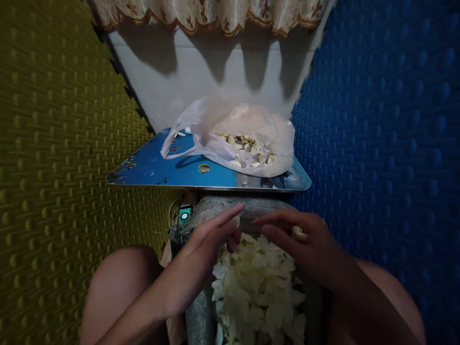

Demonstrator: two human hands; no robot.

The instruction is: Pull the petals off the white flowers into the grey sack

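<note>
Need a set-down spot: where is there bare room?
The blue tabletop is bare at front left, between its left edge, the plastic bag and a beige scrap. Crowded: middle and right, under the bag; nearer you, the heap of whitish flakes.

On my feed, the left hand (215, 235) and right hand (312, 242) are bare, with slender fingers. Behind them I see uncovered forearms, smooth and tapering toward the wrists; outside each hand shows a bare, rounded knee, partly shadowed.
</note>
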